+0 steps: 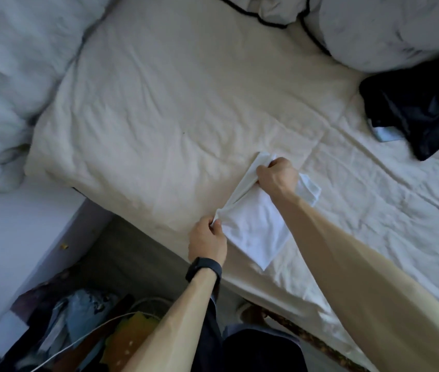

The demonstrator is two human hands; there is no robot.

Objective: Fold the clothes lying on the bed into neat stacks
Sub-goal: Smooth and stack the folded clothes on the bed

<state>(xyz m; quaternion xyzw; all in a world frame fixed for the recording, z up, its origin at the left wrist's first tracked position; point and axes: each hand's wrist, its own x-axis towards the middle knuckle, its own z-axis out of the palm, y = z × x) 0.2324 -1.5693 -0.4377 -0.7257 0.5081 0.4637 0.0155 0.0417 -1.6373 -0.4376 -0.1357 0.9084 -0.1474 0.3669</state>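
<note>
White garment (256, 229) at near edge of bed (186, 103), part lifted. Left hand (207, 241) pinches one bunched corner; right hand (276, 178) grips opposite corner. Black clothing (425, 103) near right edge.

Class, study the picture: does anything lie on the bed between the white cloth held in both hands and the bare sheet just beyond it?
Nothing visible does. The left hand and right hand grip the white cloth; the sheet beyond lies bare. The black garment sits far right, apart.
</note>
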